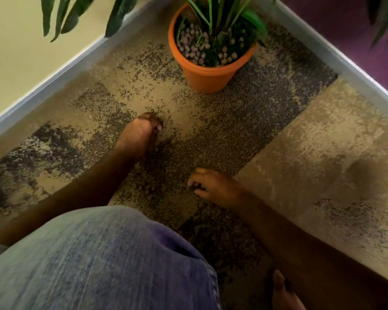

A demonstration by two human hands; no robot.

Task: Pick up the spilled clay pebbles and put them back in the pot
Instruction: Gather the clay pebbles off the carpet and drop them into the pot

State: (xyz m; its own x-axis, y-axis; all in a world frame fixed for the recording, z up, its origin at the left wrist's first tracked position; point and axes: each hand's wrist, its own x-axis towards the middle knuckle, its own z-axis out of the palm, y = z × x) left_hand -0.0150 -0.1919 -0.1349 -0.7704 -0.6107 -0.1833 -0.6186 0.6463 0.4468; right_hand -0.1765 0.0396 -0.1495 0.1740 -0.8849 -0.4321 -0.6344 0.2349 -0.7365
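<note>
An orange plant pot [203, 74] stands on the carpet at the top centre, with pale clay pebbles [194, 47] around a green plant inside it. A few brown spilled pebbles [150, 189] lie on the speckled carpet between my hands, blurred and hard to separate from the pattern. My left hand [140, 133] hovers low over the carpet, below and left of the pot, fingers curled shut with pebbles showing at the fingertips. My right hand [211, 184] rests on the carpet further front, thumb and fingers pinched around a dark pebble.
My knee in blue jeans [99, 253] fills the lower left. A bare foot [282, 291] is at the bottom right. Grey skirting boards [54, 79] meet in a corner behind the pot. Dark leaves [121, 12] hang over the top edge.
</note>
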